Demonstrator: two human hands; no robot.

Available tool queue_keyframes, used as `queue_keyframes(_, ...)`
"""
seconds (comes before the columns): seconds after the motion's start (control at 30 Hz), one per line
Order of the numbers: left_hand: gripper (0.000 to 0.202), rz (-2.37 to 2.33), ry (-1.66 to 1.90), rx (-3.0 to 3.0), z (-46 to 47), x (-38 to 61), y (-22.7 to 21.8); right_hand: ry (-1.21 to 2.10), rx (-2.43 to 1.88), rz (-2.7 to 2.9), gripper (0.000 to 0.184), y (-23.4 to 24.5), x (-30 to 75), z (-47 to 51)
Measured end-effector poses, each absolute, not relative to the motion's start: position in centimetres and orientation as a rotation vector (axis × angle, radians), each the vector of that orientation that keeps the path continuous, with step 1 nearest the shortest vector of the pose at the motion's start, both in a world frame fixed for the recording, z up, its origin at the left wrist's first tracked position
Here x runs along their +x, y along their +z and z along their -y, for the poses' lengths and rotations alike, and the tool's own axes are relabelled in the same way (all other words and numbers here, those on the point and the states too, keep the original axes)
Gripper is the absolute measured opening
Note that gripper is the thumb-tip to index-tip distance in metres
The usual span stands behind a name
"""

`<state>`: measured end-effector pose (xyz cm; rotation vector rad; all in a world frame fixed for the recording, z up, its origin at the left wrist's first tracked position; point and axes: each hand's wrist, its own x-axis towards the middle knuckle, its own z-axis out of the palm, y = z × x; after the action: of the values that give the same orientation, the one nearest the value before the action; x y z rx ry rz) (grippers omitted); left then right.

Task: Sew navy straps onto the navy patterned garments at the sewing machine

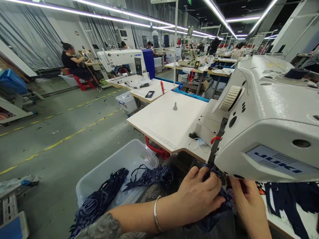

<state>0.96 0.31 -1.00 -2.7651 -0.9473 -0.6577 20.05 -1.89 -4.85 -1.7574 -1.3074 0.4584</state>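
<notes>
My left hand (203,192) is closed on dark navy patterned fabric (216,215), its fingers bent over the cloth beside the needle end of a white JUKI sewing machine (269,109). My right hand (250,205) reaches up under the machine head from the other side of the cloth. Its fingers look pinched together, but the machine hides their tips and whatever they hold. The fabric hangs down between my wrists over my lap. The needle and the stitching spot are hidden behind my left fingers and the machine.
A clear plastic bin (87,179) at lower left holds bundles of navy patterned strips (107,192). Navy pieces (291,199) lie on the table at right. Ahead are the white tabletop (159,116), a phone (150,94) and another JUKI machine (124,61). A person (72,61) sits at far left.
</notes>
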Motion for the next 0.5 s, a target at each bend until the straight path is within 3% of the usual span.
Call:
queue_keyframes(0.33, 0.038, 0.755, -0.52, -2.724, -0.1, 1.1, -0.5, 1.147, -1.708, 1.27, 0.045, -5.8, 19.7, 6.7)
queue_keyframes(0.5, 0.041, 0.751, -0.459, -2.749, 0.1, 1.2, -0.4, 1.226, -1.723, 1.224, 0.047, -6.3, 19.6, 6.9)
